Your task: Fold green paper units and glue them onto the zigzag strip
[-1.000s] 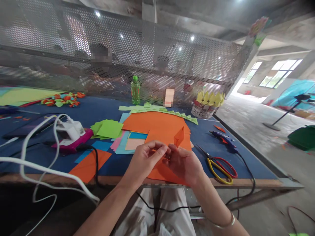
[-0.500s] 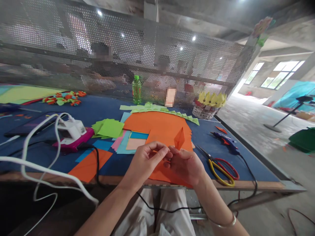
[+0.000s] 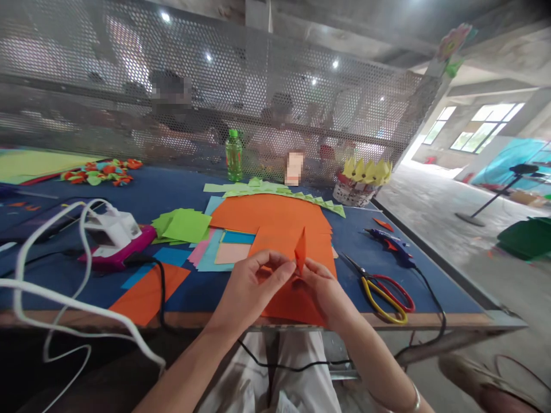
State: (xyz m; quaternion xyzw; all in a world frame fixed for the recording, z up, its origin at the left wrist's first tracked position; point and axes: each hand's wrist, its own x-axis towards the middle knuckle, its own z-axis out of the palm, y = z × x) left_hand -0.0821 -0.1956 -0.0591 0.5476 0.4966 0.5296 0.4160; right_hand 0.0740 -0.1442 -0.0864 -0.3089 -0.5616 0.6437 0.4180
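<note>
My left hand and my right hand meet above the near edge of the blue table. Together they pinch a small folded orange paper piece, whose pointed tip stands up between the fingertips. Both hands are closed on it. Under them lies a stack of orange paper sheets. Yellow and red handled scissors lie just right of my right hand.
A blue glue gun with a black cord lies at the right. A white and pink device with white cables sits at the left. Green paper squares, a green bottle, a basket with yellow paper and a mesh screen stand behind.
The folded orange piece has turned edge-on and shifted left between my fingertips. My right hand has rotated slightly. The view has drifted a little.
</note>
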